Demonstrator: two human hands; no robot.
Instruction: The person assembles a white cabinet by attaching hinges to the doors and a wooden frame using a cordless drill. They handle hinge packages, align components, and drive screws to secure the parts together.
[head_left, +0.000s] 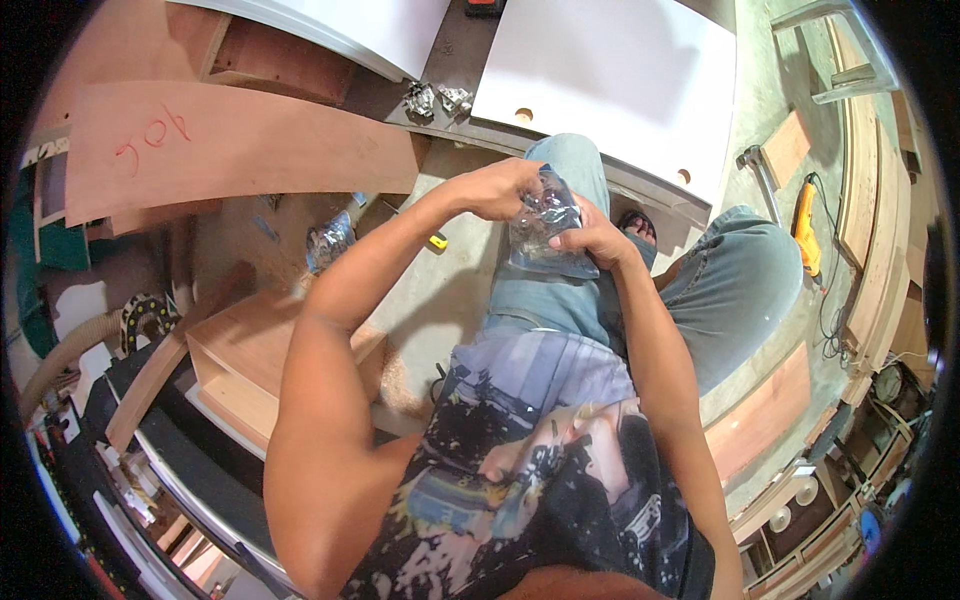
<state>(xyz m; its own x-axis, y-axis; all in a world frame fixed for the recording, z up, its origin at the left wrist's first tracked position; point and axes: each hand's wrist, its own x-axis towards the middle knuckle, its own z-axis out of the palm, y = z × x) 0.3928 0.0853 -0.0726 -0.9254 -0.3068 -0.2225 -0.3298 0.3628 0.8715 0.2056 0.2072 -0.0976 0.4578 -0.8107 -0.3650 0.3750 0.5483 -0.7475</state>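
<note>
Over concrete floor, right hand clamps a plastic bag; left hand touches its top, grip unclear.

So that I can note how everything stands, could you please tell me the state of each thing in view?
Clear plastic bag: held in the right hand's grip, left hand at its upper part
Other plastic bag: lying unheld
White panel: lying flat, two round holes cut
Metal fittings: lying unheld
Yellow-handled tool: on the floor
Yellow power tool: lying unheld; on or off, cannot tell
</note>
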